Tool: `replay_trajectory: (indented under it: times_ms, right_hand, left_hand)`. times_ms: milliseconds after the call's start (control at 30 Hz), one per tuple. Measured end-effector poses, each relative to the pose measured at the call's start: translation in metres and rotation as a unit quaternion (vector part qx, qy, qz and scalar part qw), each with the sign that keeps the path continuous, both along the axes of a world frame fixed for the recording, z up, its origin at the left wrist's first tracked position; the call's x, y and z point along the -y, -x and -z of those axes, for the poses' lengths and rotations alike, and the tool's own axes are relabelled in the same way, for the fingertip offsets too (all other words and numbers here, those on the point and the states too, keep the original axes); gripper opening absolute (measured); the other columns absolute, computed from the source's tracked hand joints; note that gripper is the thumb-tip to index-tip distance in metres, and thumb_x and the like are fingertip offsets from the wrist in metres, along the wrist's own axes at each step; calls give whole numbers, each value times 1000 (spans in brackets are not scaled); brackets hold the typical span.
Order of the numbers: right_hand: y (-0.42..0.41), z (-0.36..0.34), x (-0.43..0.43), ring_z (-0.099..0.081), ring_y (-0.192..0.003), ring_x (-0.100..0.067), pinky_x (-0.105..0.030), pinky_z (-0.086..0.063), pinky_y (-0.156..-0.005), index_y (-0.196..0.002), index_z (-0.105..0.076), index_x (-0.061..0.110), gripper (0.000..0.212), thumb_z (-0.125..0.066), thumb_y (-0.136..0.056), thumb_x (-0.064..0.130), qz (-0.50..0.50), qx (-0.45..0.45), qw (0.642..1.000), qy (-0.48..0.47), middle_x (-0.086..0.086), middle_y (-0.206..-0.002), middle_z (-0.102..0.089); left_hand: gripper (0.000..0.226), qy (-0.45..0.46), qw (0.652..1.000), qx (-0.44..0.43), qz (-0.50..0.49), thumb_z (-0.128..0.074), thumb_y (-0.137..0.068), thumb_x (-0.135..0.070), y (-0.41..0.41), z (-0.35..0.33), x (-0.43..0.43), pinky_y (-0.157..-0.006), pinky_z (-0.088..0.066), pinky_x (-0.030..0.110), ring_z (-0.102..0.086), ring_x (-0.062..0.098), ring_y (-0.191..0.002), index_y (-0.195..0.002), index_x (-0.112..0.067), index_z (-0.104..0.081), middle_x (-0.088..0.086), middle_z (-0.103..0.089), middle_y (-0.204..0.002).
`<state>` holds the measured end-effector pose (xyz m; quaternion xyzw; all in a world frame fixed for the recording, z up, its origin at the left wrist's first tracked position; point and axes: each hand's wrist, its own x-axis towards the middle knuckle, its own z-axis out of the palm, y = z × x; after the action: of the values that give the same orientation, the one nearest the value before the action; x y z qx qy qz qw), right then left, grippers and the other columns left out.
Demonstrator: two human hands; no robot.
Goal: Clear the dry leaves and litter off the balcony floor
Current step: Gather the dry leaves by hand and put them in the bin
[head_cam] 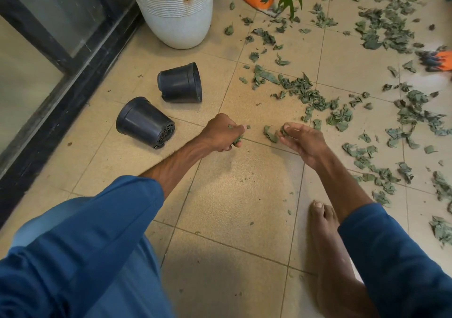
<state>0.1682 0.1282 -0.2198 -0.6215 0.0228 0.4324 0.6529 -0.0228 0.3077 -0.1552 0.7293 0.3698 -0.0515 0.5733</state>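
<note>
Head view, the only one, shows me crouched over the balcony floor, picking up dry leaves by hand, and I judge the job to be at an early stage. My left hand, just left of the frame's centre, has its grip curled tight round a small wad of those leaves, with bits poking out between the fingers. My right hand, just right of centre, has its grip pinching a leaf scrap between thumb and forefinger, the other fingers loosely bent. A curled leaf lies on the tile just beside those fingertips. The lower middle of the frame carries only crumbs, while the bulk of the litter spreads over the whole right half, thickest at the upper right. Next, I think, I should add the scrap to the left wad, take the curled leaf, then find somewhere to drop the handful. No bag or bin shows, though two black pots lie tipped on their sides left of centre. The leaves are grey-green, crinkled and papery, and they look brittle, so a hard squeeze would likely crumble them into finer litter. The tiles are beige, matt and finely speckled, with dark grout lines that could trap crumbs. Both pots are thin, smooth, tapered plastic, the nearer one showing drainage holes in its base. A white planter, rounded and ribbed, stands at the upper centre-left.
</note>
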Motion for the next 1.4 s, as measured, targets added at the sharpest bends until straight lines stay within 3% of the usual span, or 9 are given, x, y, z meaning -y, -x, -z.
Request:
replay_trajectory:
  times_ms: [133, 267, 433, 700, 833, 900, 1033, 1200, 1400]
  right_hand:
    - [-6, 7, -12, -75, -84, -25, -30, -63, -73, -100, -76, 3, 19, -81, -82, 7, -77, 191, 970, 129, -13, -95, -77]
    - [-1, 9, -36, -66, -65, -7, -17, -54, -59, -91, -78, 8, 9, -81, -83, 9, -169, 361, 888, 228, -4, -85, -75]
    - [6, 41, -51, -67, -86, -22, -32, -58, -78, -83, -78, 21, 12, -87, -76, 17, -256, 471, 776, 333, -10, -101, -71]
    - [22, 37, -33, -70, -79, -20, -39, -60, -78, -92, -79, 14, 15, -72, -87, 2, -235, 504, 773, 305, -3, -89, -76]
    - [21, 39, -25, -70, -77, -19, -29, -57, -72, -98, -76, 13, 15, -72, -87, 2, -226, 513, 777, 286, -6, -92, -77]
    - [21, 38, -23, -70, -74, -17, -23, -52, -66, -109, -71, 12, 24, -74, -87, 2, -219, 499, 785, 295, -8, -90, -76]
    - [18, 39, -24, -70, -80, -22, -29, -55, -76, -137, -56, 8, 57, -75, -84, 0, -240, 481, 792, 288, -8, -91, -73]
    - [16, 34, -26, -64, -81, -17, -24, -47, -73, -103, -77, 4, 19, -74, -85, -2, -291, 515, 754, 286, -9, -97, -74]
    - [27, 38, -25, -60, -80, -21, -25, -43, -70, -95, -77, 5, 11, -73, -86, 0, -274, 561, 728, 283, -13, -98, -70]
  left_hand:
    - [29, -26, 998, -21, 44, -62, -102, -27, 5, -2, 2, -39, -34, 16, -47, 6, -40, -103, -2, -75, 2, -69, -68]
    - [27, -34, 997, -36, 62, -61, -102, -27, 9, -8, 1, -40, -34, 17, -46, 7, -40, -101, -5, -77, 1, -69, -65]
    - [29, -42, 996, -47, 64, -60, -102, -29, 17, -9, -5, -45, -35, 20, -46, 12, -46, -97, -6, -77, -1, -69, -62]
    - [31, -55, 994, -63, 65, -58, -103, -28, 31, -2, -15, -43, -40, 16, -49, 7, -45, -95, -4, -77, -3, -68, -59]
    - [30, -59, 993, -73, 71, -58, -103, -28, 31, -2, -17, -45, -40, 17, -47, 8, -44, -95, -6, -77, -3, -69, -60]
    - [30, -56, 993, -69, 78, -58, -103, -28, 28, -3, -16, -46, -40, 18, -47, 9, -45, -94, -6, -77, -2, -69, -60]
    - [31, -50, 993, -65, 85, -58, -104, -30, 27, -4, -14, -48, -40, 21, -48, 9, -46, -94, -7, -77, -4, -68, -57]
    - [32, -57, 991, -72, 94, -58, -104, -30, 30, -1, -16, -47, -41, 20, -49, 7, -44, -95, -6, -76, -3, -68, -59]
    - [34, -70, 990, -66, 102, -59, -104, -30, 33, 0, -19, -41, -38, 14, -48, 0, -36, -96, -2, -76, -1, -68, -61]
